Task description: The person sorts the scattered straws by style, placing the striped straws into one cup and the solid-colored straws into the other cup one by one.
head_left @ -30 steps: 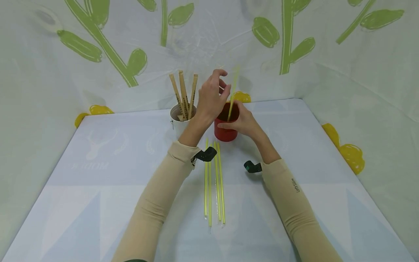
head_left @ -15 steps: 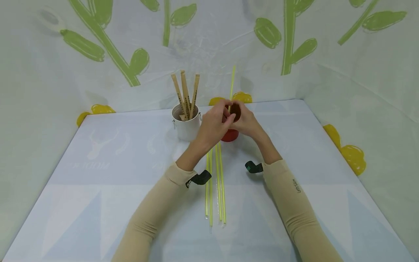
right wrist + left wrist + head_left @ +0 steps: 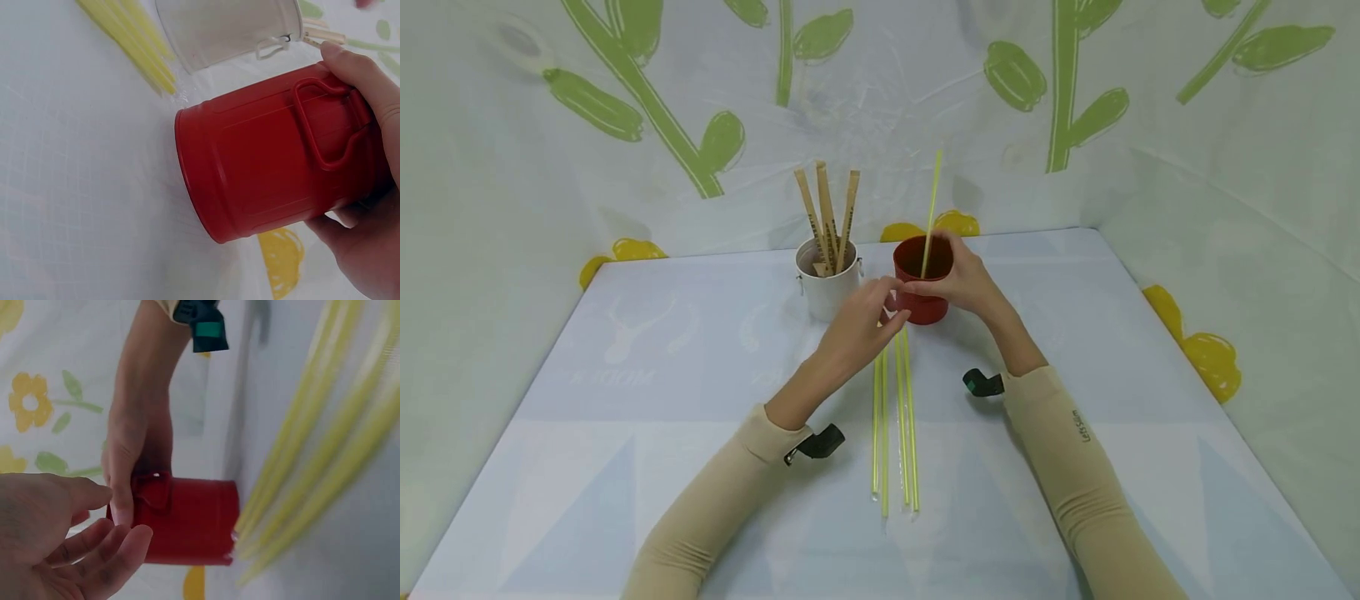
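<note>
In the head view a small red metal bucket (image 3: 927, 312) stands at the table's back, one yellow straw (image 3: 933, 196) leaning upright inside it. My right hand (image 3: 967, 282) grips the bucket at its rim, thumb in front and fingers behind. The right wrist view has the red bucket (image 3: 269, 156) large, its wire handle folded against the side. My left hand (image 3: 859, 327) hovers just left of the bucket, fingers loosely bent and holding nothing. Below it lie several yellow straws (image 3: 885, 433) in clear wrappers, side by side, their far ends near the bucket's base.
A white metal bucket (image 3: 826, 297) stands left of the red one, holding several straws in brown paper wrappers (image 3: 823, 196). Behind the table's back edge hangs a pale sheet (image 3: 917, 108) printed with green leaves and yellow flowers.
My left hand has come down from above the red bucket, past the yellow straw, to the bucket's front left. The straw now stands unheld inside. My right hand stays on the rim.
</note>
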A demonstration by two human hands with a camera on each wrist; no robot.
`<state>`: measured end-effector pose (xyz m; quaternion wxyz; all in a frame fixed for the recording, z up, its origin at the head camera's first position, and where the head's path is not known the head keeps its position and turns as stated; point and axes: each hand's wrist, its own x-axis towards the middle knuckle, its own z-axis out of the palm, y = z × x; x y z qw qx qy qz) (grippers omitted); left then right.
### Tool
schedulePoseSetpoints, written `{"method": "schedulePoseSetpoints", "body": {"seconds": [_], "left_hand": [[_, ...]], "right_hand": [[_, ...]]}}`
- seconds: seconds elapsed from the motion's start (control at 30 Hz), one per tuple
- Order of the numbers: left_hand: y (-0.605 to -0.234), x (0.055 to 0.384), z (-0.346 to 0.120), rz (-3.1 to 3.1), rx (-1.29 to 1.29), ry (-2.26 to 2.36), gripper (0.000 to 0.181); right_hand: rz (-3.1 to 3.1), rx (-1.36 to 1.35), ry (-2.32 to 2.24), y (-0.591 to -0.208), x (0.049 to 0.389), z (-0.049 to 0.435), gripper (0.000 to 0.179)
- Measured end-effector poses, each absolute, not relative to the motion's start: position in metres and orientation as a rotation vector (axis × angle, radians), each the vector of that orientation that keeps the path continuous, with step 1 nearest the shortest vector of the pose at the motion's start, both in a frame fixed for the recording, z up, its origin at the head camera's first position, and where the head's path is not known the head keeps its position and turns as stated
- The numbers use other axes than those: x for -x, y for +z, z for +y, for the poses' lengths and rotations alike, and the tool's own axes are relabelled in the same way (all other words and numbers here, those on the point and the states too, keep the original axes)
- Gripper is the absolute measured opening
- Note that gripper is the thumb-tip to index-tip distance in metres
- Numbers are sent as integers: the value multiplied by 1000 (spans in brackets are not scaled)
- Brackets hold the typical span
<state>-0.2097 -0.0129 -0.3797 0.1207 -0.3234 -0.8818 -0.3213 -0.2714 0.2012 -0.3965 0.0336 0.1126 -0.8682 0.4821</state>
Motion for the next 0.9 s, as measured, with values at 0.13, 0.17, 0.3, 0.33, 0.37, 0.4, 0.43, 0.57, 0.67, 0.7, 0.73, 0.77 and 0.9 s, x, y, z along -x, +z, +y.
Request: {"method": "schedulePoseSetpoints", "body": {"seconds": [0.13,0.17,0.3,0.33,0.37,0.4,0.43,0.57,0.67,0.7,0.73,0.77,0.9], "left_hand": [[-388,207,-25,-2672,892,-949,35],[-391,207,-27,-2693,875,-958,35],[-400,209,-34,-2752,826,-981,39],[-402,209,-35,-2761,824,-983,39],[-404,209,-36,-2768,826,-988,40],[-406,210,-38,-2774,827,-991,40],[-407,210,-39,-2781,825,-993,41],[-410,210,-44,-2814,801,-1008,45],[-412,211,-46,-2868,769,-1007,50],[-412,211,-47,-2892,759,-1007,52],[-412,211,-47,-2917,750,-1003,55],[-413,211,-47,-2943,741,-999,57],[-415,212,-44,-3026,713,-993,64]], "right_hand": [[-2684,-306,1499,-397,273,203,92],[-2686,-300,1505,-397,273,203,92],[-2692,-296,1524,-397,273,204,93],[-2689,-298,1530,-397,273,204,93],[-2686,-300,1537,-398,273,204,93],[-2682,-302,1542,-398,272,203,93],[-2678,-303,1547,-398,272,203,93],[-2677,-303,1556,-398,271,202,94],[-2683,-296,1548,-398,271,201,94],[-2683,-295,1546,-398,271,200,94],[-2682,-294,1546,-398,271,200,94],[-2682,-295,1540,-397,272,200,93],[-2678,-303,1530,-397,272,200,93]]}}
